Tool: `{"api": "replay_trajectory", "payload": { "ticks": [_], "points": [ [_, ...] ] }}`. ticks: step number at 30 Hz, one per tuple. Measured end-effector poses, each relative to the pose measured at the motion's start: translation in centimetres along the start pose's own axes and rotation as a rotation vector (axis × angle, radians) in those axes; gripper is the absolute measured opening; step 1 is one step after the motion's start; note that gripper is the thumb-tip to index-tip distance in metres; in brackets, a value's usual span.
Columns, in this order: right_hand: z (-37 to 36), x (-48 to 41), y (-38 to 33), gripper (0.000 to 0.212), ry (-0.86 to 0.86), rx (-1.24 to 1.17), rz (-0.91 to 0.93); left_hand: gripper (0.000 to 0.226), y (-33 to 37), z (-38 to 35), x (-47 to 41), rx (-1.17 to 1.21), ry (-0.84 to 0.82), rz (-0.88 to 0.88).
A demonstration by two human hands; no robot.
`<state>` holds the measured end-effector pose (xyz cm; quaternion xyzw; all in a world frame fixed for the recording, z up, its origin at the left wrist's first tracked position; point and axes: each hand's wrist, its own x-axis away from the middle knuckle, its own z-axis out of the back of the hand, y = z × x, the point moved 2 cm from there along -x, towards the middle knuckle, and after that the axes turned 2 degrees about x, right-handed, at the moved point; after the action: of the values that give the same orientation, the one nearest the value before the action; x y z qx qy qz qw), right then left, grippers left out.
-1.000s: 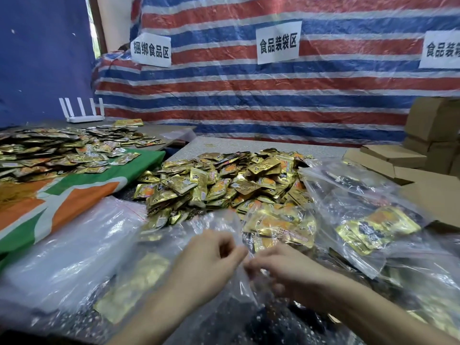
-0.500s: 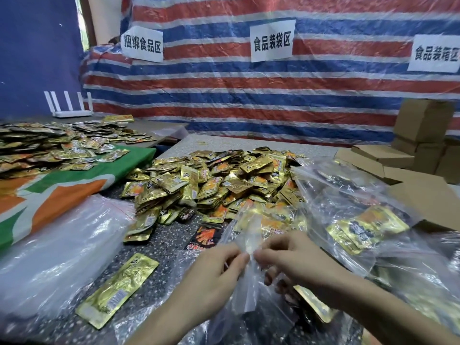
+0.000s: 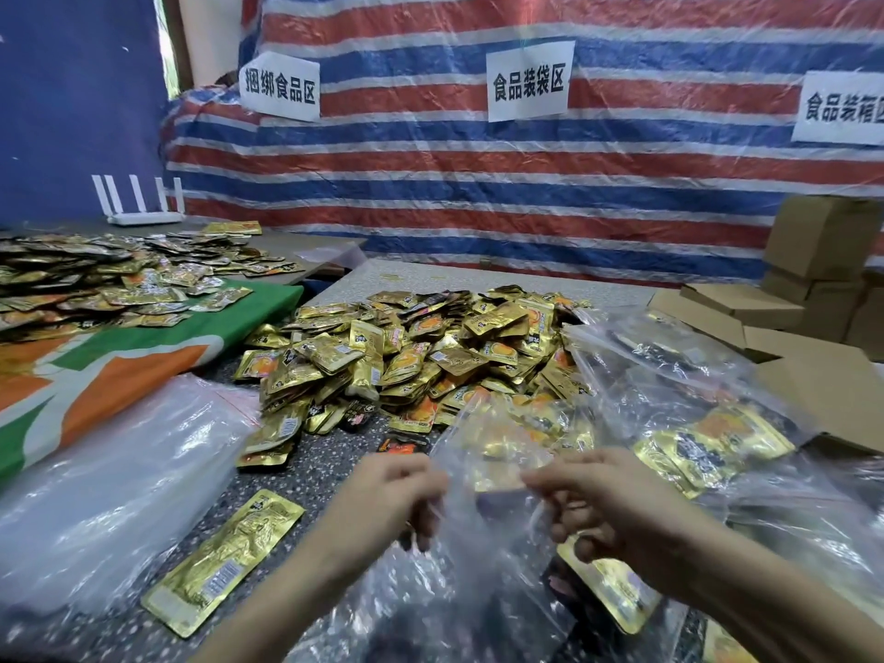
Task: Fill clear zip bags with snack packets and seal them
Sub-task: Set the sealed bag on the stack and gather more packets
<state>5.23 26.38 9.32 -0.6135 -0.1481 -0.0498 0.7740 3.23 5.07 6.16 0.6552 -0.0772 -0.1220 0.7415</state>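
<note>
A clear zip bag (image 3: 483,528) is held up over the table in front of me. My left hand (image 3: 392,495) pinches its top edge on the left, and my right hand (image 3: 602,500) pinches the top edge on the right, a short gap between them. Behind the bag lies a big heap of gold snack packets (image 3: 421,356). One long gold packet (image 3: 225,562) lies flat on the speckled table to the left of my left arm. Another gold packet (image 3: 607,590) shows under my right wrist.
A stack of clear empty bags (image 3: 105,480) lies at the left. Filled clear bags (image 3: 708,442) pile up at the right, beside cardboard boxes (image 3: 823,385). A second packet heap (image 3: 95,284) sits on the green and orange cloth (image 3: 119,370) far left.
My hands have lifted the clear bag and moved apart along its top edge. The view tilted, so the long gold packet at the left came into sight.
</note>
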Motion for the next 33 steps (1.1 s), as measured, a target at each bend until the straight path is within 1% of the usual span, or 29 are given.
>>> {"api": "replay_trajectory", "payload": {
  "ticks": [2,3,5,7,9,11,13,16,18,19,22,24,26,28,29,33],
  "points": [
    [1.2,0.4,-0.3,0.025,0.095,0.060,0.049,0.031,-0.1,1.8,-0.6,0.084,0.140,0.028],
    [1.5,0.5,-0.4,0.025,0.116,0.102,0.075,0.031,-0.1,2.4,-0.8,0.105,0.166,0.028],
    [1.4,0.6,-0.5,0.023,0.126,0.159,0.124,0.030,-0.2,2.4,-1.2,0.112,0.166,0.008],
    [1.0,0.6,-0.7,0.018,0.129,0.159,0.175,0.032,0.0,2.0,-1.9,0.111,0.144,-0.018],
    [0.7,0.5,-0.9,0.019,0.142,0.104,0.222,0.044,0.3,1.9,-3.0,0.087,0.094,-0.020],
    [0.8,0.3,-1.2,0.020,0.182,0.043,0.258,0.053,0.2,2.2,-4.8,0.055,0.123,-0.010],
    [0.9,0.1,-1.4,0.023,0.208,0.006,0.282,0.045,-0.2,2.9,-7.3,-0.077,0.229,-0.051],
    [1.0,-0.2,-1.6,0.032,0.209,-0.024,0.303,0.019,-1.6,3.8,-11.6,-0.543,0.349,-0.091],
    [0.9,-0.3,-1.7,0.036,0.207,-0.024,0.321,0.006,-2.9,4.4,-14.1,-0.789,0.381,-0.052],
    [0.8,-0.4,-1.8,0.034,0.205,-0.024,0.334,0.011,-3.6,4.6,-15.2,-0.885,0.393,-0.033],
    [0.6,-0.7,-1.7,0.027,0.184,-0.031,0.354,0.034,-6.2,5.0,-18.1,-1.130,0.396,-0.040],
    [0.6,-0.9,-1.7,0.027,0.167,-0.041,0.356,0.039,-7.4,5.1,-19.2,-1.206,0.422,-0.045],
    [0.5,-1.0,-1.8,0.026,0.142,-0.047,0.359,0.041,-8.3,5.2,-19.8,-1.210,0.471,-0.062],
    [0.5,-1.0,-2.0,0.015,0.117,-0.052,0.361,0.041,-8.8,5.3,-20.2,-1.216,0.508,-0.101],
    [0.6,-1.1,-1.9,0.013,0.105,-0.056,0.361,0.039,-9.0,5.4,-20.2,-1.215,0.517,-0.127],
    [0.8,-1.2,-2.0,0.014,0.099,-0.057,0.371,0.036,-8.5,5.8,-19.6,-1.096,0.550,-0.255]
  ]
}}
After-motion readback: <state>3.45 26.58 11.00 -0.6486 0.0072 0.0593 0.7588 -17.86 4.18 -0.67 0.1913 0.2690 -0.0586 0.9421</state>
